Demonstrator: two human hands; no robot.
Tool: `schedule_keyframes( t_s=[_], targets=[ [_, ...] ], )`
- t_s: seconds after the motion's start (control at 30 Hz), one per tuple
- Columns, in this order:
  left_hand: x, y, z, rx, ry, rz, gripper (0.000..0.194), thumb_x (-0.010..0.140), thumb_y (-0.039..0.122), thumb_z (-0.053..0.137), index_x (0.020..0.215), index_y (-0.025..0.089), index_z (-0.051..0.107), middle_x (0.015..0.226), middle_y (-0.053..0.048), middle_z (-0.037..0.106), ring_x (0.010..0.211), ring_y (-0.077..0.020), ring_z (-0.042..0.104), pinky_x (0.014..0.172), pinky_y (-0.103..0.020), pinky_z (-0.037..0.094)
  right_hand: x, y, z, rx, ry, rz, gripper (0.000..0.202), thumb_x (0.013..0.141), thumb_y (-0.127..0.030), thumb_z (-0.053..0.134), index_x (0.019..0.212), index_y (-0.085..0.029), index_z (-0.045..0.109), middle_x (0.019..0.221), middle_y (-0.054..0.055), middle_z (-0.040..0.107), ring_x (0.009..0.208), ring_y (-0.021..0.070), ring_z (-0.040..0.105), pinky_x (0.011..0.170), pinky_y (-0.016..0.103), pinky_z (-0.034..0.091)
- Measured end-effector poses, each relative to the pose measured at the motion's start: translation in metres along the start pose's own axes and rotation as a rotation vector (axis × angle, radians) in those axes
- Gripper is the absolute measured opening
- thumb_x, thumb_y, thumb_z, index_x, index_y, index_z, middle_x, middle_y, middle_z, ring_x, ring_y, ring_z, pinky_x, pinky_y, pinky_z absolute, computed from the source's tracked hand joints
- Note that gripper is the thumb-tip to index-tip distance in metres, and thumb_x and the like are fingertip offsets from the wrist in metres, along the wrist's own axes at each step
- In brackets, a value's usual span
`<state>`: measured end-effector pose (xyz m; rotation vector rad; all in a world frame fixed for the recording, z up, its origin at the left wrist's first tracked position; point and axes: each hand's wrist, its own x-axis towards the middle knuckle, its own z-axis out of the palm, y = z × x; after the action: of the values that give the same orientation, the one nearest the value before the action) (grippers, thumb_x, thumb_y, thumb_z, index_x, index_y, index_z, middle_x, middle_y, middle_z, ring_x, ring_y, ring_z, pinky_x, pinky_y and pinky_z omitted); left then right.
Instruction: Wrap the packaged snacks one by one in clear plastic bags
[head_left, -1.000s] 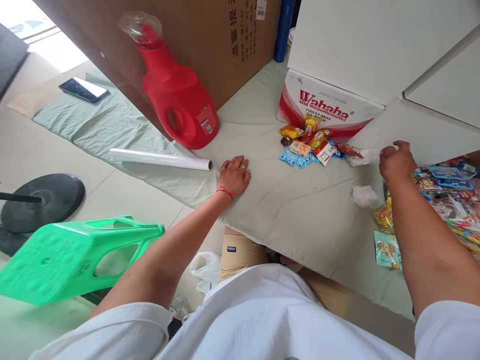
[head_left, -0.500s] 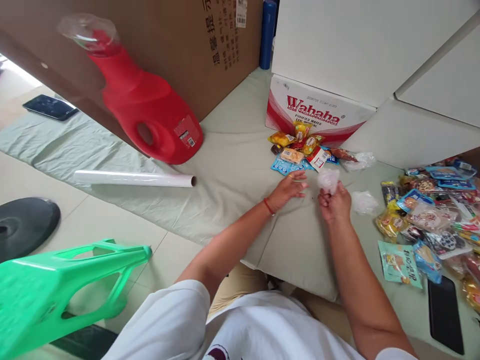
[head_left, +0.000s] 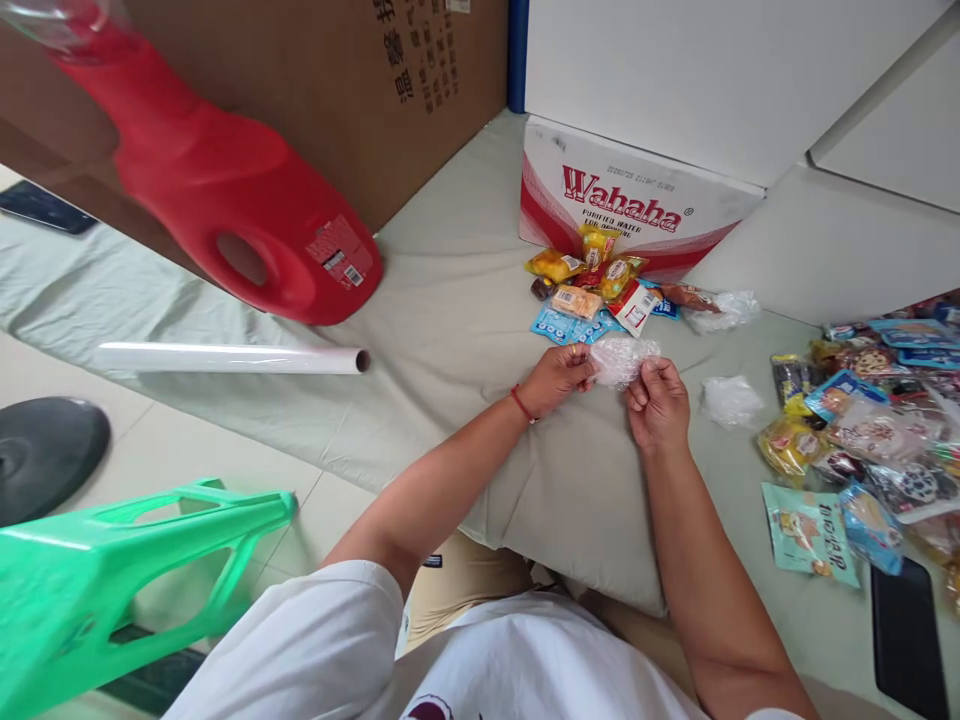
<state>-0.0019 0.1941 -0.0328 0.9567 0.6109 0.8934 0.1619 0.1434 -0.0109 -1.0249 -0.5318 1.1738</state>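
Between my two hands is a crumpled clear plastic bag (head_left: 621,362), held just above the pale cloth. My left hand (head_left: 559,378), with a red string at the wrist, pinches its left end. At the other end the fingers of my right hand (head_left: 660,402) are closed on it. Right behind the bag lies a small pile of wrapped snacks (head_left: 576,302), with yellow, blue and red packets. A second crumpled plastic bag (head_left: 731,402) rests on the cloth to the right of my right hand.
A Wahaha carton (head_left: 637,195) stands behind the snack pile. On the right lie many packaged snacks (head_left: 870,430) and a black phone (head_left: 909,635). To the left are a red jug (head_left: 255,200), a white roll (head_left: 232,358) and a green stool (head_left: 112,570).
My left hand has gone from open to gripping the plastic bag's left end. The bag is now stretched out sideways between both hands. The view has shifted slightly.
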Motion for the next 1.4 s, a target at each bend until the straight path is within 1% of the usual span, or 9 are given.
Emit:
schedule_keyframes(
  t_s=[0.3,0.4,0.53,0.7,0.87,1.0,1.17,1.27,1.4],
  targets=[
    [0.001,0.004,-0.005,-0.254,0.152,-0.047,0.058,0.063,0.052,0.095,0.098,0.016,0.065,0.082,0.001,0.065,0.061,-0.0056,0.053,0.059,-0.020,0.042,0.005,-0.006,-0.006,0.052,0.070,-0.005,0.055,0.054,-0.036,0.101,0.083,-0.022,0.057,0.070,-0.012,0.056,0.042,-0.0010,0.034,0.036,0.013,0.029],
    [-0.004,0.009,-0.004,-0.265,0.168,0.013,0.062,0.072,0.063,0.086,0.111,0.021,0.063,0.108,-0.005,0.066,0.082,-0.0119,0.061,0.069,-0.024,0.050,0.007,-0.005,-0.007,0.022,0.075,-0.051,0.054,0.057,-0.039,0.100,0.085,-0.022,0.057,0.068,-0.013,0.054,0.042,-0.0005,0.035,0.037,0.013,0.030],
    [-0.008,0.008,0.001,-0.102,0.122,0.116,0.085,0.053,0.040,0.102,0.126,0.027,0.060,0.139,-0.009,0.056,0.117,-0.0217,0.057,0.093,-0.032,0.052,0.005,-0.003,-0.003,-0.003,0.055,-0.076,0.054,0.057,-0.040,0.100,0.084,-0.021,0.057,0.070,-0.011,0.056,0.046,0.0004,0.044,0.041,0.014,0.035],
    [-0.001,0.002,-0.002,-0.132,0.218,0.084,0.055,0.064,0.049,0.095,0.094,0.019,0.060,0.097,0.000,0.061,0.086,-0.0127,0.059,0.083,-0.032,0.055,0.004,-0.002,-0.004,-0.037,0.111,-0.031,0.056,0.053,-0.041,0.100,0.082,-0.021,0.056,0.069,-0.011,0.055,0.045,0.0009,0.041,0.038,0.015,0.030],
    [0.004,0.007,-0.007,-0.246,0.216,0.047,0.059,0.060,0.054,0.096,0.085,0.018,0.056,0.076,0.006,0.055,0.066,-0.0075,0.055,0.064,-0.023,0.051,0.007,0.003,-0.013,-0.232,0.130,-0.014,0.049,0.064,-0.049,0.089,0.085,-0.022,0.054,0.071,-0.007,0.056,0.045,0.0038,0.035,0.040,0.019,0.025],
    [0.005,0.009,-0.005,-0.259,0.235,0.036,0.058,0.061,0.051,0.097,0.079,0.018,0.054,0.067,0.009,0.050,0.055,-0.0040,0.047,0.054,-0.020,0.041,0.006,0.002,-0.019,-0.642,0.286,-0.399,0.039,0.078,-0.048,0.078,0.098,-0.022,0.057,0.087,-0.002,0.059,0.062,0.0098,0.048,0.058,0.025,0.043],
    [0.004,0.009,-0.002,-0.192,0.213,0.032,0.060,0.058,0.055,0.097,0.078,0.018,0.054,0.064,0.009,0.051,0.050,-0.0033,0.042,0.050,-0.019,0.034,-0.007,-0.005,-0.012,-1.141,-0.133,-0.892,0.041,0.087,-0.053,0.074,0.114,-0.023,0.065,0.113,0.010,0.065,0.104,0.0252,0.058,0.094,0.044,0.049],
    [0.003,0.010,-0.002,-0.182,0.212,0.035,0.061,0.058,0.056,0.097,0.078,0.018,0.054,0.063,0.009,0.051,0.050,-0.0028,0.041,0.050,-0.019,0.033,-0.014,-0.002,-0.005,-1.267,-0.309,-0.851,0.021,0.095,-0.043,0.067,0.105,-0.025,0.073,0.101,0.008,0.070,0.103,0.0261,0.059,0.095,0.045,0.048],
    [0.003,0.011,-0.001,-0.163,0.198,0.032,0.060,0.059,0.055,0.097,0.079,0.018,0.054,0.064,0.009,0.052,0.050,-0.0028,0.041,0.052,-0.019,0.034,-0.014,0.002,-0.005,-1.011,-0.264,-0.600,0.015,0.094,-0.038,0.067,0.091,-0.028,0.078,0.083,0.002,0.068,0.075,0.0188,0.057,0.075,0.034,0.048]
  ],
)
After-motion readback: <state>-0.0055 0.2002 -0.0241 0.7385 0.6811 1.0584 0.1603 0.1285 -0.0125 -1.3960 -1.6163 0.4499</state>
